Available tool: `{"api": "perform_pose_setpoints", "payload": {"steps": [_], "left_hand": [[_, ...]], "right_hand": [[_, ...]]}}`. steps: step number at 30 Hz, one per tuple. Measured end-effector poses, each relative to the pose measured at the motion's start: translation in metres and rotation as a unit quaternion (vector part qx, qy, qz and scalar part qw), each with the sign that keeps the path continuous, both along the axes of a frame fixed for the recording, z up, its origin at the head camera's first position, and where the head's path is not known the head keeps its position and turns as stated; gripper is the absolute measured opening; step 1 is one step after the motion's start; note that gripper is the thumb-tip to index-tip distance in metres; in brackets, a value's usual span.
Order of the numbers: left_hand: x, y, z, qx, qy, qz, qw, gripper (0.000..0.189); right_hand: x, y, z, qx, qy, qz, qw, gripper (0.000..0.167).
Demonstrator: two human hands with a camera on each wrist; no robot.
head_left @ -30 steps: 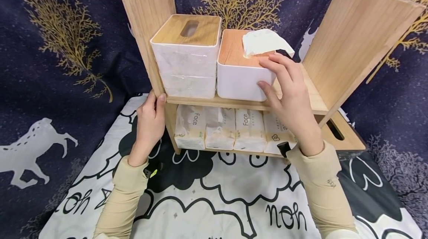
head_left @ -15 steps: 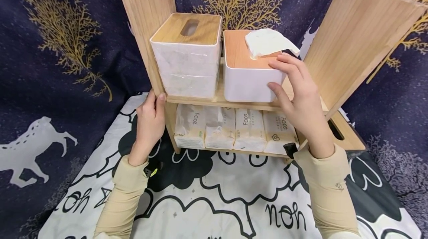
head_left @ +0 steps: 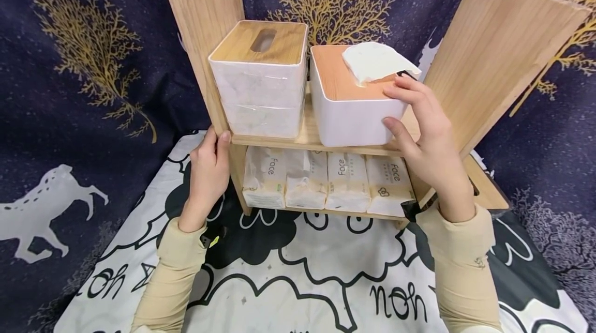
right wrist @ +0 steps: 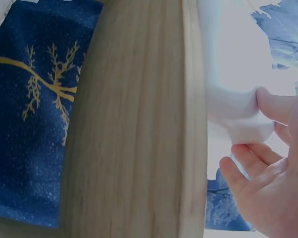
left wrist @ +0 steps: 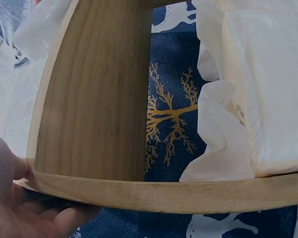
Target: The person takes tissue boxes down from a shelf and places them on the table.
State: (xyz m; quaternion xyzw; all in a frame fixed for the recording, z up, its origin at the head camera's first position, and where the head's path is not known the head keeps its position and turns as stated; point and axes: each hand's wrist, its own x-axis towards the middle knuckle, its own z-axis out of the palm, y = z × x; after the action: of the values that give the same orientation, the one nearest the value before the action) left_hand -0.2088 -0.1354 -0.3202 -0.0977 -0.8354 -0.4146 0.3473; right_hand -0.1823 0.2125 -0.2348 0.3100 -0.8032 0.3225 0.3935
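A wooden two-tier shelf (head_left: 321, 144) stands in front of me. My left hand (head_left: 208, 180) grips the edge of its left side panel; the left wrist view shows the thumb (left wrist: 15, 166) and fingers around the wood. On the upper board my right hand (head_left: 430, 149) holds a white tissue box (head_left: 356, 121) by its right front corner, thumb on the front face. That box has an orange-brown lid with a white tissue (head_left: 377, 61) sticking out. To its left sits a second tissue box (head_left: 263, 90), with a slotted wooden lid and clear wrap. A gap separates the boxes.
Several tissue packs (head_left: 346, 183) marked "Face" stand in a row on the lower tier. The right side panel (head_left: 517, 43) leans outward. Behind it on the right lies a wooden lid with a dark slot (head_left: 489, 183). A patterned cloth (head_left: 279, 302) covers the table.
My right hand has moved the tissue box to the right and slightly toward me, so a gap has opened beside the other box. My left hand has stayed on the shelf panel.
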Motion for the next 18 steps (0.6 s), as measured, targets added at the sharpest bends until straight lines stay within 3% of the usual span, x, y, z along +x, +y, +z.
{"api": "perform_pose_setpoints", "payload": {"steps": [10, 18], "left_hand": [[-0.001, -0.001, -0.001, -0.001, 0.002, 0.004, 1.0, 0.035], [-0.001, 0.0, -0.001, -0.003, 0.007, 0.003, 1.0, 0.035]], "right_hand": [[0.0, 0.019, -0.005, -0.006, -0.042, -0.019, 0.9989, 0.039], [0.001, 0.021, -0.012, -0.076, -0.076, -0.023, 0.9939, 0.04]]}}
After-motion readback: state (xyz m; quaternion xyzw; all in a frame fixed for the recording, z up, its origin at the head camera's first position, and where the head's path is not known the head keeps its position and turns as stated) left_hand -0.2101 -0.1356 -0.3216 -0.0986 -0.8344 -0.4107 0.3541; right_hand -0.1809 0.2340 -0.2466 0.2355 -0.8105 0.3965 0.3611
